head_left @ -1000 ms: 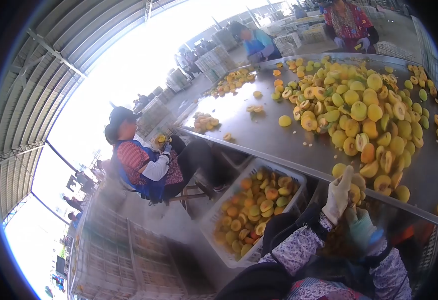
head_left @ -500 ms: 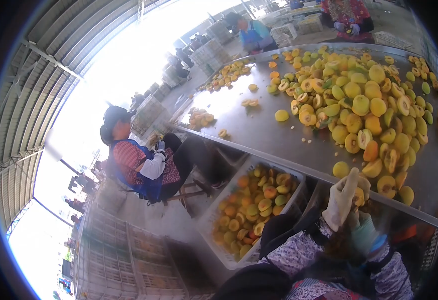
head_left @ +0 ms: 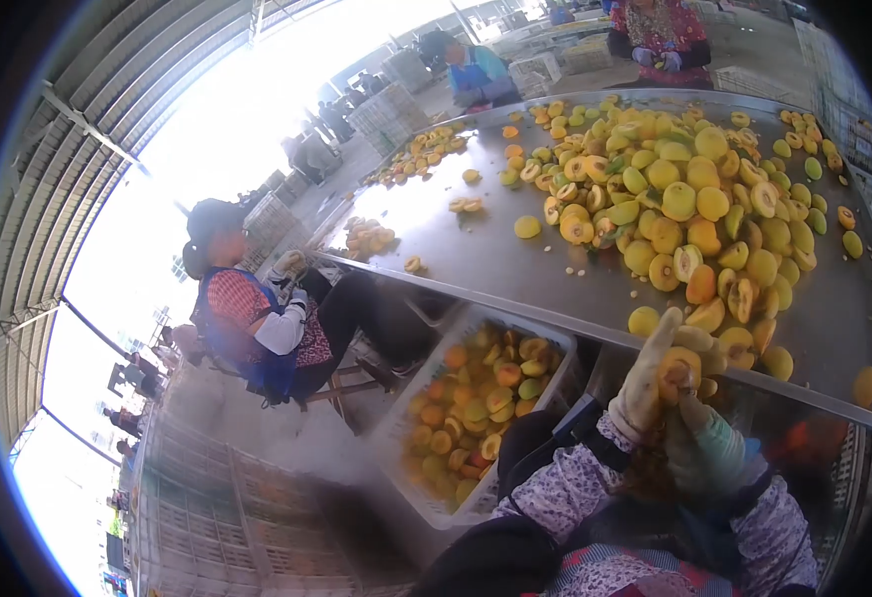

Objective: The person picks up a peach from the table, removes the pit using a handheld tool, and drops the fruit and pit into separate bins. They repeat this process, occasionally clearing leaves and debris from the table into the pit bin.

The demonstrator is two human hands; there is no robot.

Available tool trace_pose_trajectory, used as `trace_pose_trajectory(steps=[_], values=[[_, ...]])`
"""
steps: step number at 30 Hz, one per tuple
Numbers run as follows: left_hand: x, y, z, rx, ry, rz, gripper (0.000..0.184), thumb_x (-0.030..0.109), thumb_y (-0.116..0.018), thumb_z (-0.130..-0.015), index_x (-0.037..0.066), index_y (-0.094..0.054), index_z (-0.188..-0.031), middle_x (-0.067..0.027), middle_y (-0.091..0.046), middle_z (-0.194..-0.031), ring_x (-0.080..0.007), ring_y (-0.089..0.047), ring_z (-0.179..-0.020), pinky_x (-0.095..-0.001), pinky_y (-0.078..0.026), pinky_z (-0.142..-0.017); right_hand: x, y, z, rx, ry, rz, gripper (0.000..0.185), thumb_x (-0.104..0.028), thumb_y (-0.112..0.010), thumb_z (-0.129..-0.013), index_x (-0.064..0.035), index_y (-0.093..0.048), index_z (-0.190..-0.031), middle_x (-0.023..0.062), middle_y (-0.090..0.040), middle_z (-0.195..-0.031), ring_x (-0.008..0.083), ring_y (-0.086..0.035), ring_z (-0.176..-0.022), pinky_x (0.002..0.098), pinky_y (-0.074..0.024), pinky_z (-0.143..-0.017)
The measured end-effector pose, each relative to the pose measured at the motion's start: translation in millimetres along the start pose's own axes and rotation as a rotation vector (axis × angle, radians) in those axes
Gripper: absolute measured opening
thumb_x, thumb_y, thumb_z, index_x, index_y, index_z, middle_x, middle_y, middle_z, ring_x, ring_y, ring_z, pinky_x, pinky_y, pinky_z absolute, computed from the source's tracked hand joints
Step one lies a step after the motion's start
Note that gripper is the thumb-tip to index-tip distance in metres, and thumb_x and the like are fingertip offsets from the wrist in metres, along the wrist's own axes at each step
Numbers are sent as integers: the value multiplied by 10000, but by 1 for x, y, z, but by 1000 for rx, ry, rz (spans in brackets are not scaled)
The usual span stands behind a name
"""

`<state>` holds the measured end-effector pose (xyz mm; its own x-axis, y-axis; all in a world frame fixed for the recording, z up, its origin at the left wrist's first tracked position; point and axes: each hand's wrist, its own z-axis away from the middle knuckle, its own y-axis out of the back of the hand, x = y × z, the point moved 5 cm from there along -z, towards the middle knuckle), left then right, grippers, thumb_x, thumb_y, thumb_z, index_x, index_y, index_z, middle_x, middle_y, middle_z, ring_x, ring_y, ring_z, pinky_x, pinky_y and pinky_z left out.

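Left hand point(head_left: 643, 390) and right hand point(head_left: 714, 453), both gloved, close round a cut fruit point(head_left: 678, 368) by the table's point(head_left: 456, 249) near edge, probably to steady it between pile point(head_left: 679, 199) and left-side crate point(head_left: 440, 511).

Bright daylight enters beyond the roof point(head_left: 68, 129), glaring off my metal surface point(head_left: 456, 264); wide-angle distortion bends the darkened edges.
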<state>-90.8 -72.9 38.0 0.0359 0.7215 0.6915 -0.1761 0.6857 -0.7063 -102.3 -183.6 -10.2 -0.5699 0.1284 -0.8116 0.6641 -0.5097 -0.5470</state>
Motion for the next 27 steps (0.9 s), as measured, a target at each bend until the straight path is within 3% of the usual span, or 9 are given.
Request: trace_pose_trajectory(steps=[2,4,6,10,13,15,22,23,27], values=[[-5,2,-2,-33,1,-103,512,509,-490,-997,20,-597,-892,-136,-628,-857,-244,-625,-707,-371,-537,-659,-2,-3,11,-45,-183,-47,498,-613,-529,-953,-136,-638,-857,-46,-543,-685,80,-542,-612,189,-380,-514],[-4,-3,7,125,60,-300,522,505,-513,-983,2,-600,-872,-144,-630,-806,-238,-631,-672,-352,-547,-601,5,5,-3,103,219,435,521,-617,-514,-958,-147,-570,-742,-34,-485,-581,102,-450,-444,242,-337,-402],[-7,-4,9,158,-24,-316,502,456,-525,-997,-11,-641,-854,-118,-640,-782,-208,-632,-658,-331,-525,-563,3,4,0,113,104,480,455,-509,-497,-1006,-89,-662,-951,-13,-621,-817,82,-558,-766,243,-450,-658],[-24,3,3,51,-24,-126,466,502,-429,-1015,69,-504,-863,-104,-575,-751,-233,-585,-619,-352,-504,-551,-7,-10,24,-18,-121,104,431,-516,-515,-997,-110,-657,-1021,-26,-622,-813,86,-572,-767,241,-458,-651],[-22,5,8,94,-47,-129,449,481,-417,-1022,65,-513,-881,-114,-579,-772,-233,-591,-636,-353,-506,-555,1,-12,24,17,-226,-113,418,-542,-536,-979,-139,-639,-1026,-42,-608,-789,86,-551,-713,242,-437,-598],[-18,7,10,81,-66,-256,444,474,-414,-1024,63,-512,-889,-117,-579,-779,-229,-589,-640,-353,-507,-556,-9,-12,15,-2,-74,370,428,-583,-568,-945,-160,-618,-981,-47,-582,-751,82,-533,-674,222,-416,-566],[-9,2,7,-6,-177,-80,448,480,-437,-1019,43,-495,-941,-123,-585,-790,-227,-599,-672,-339,-525,-586,-9,-17,25,9,-236,121,507,-658,-560,-906,-152,-605,-901,-25,-542,-694,115,-497,-524,276,-391,-429],[-9,5,5,-43,-335,-148,434,470,-461,-1018,41,-483,-954,-131,-589,-780,-233,-609,-684,-339,-530,-594,-12,-15,22,39,-210,253,527,-678,-554,-896,-155,-603,-861,-29,-529,-669,115,-469,-486,281,-367,-403],[-13,6,8,43,-242,-97,418,494,-460,-1004,99,-532,-886,-87,-595,-790,-249,-608,-654,-365,-523,-566,-15,-19,20,141,-122,459,585,-732,-549,-864,-156,-593,-769,-42,-489,-595,106,-432,-433,266,-338,-378]])
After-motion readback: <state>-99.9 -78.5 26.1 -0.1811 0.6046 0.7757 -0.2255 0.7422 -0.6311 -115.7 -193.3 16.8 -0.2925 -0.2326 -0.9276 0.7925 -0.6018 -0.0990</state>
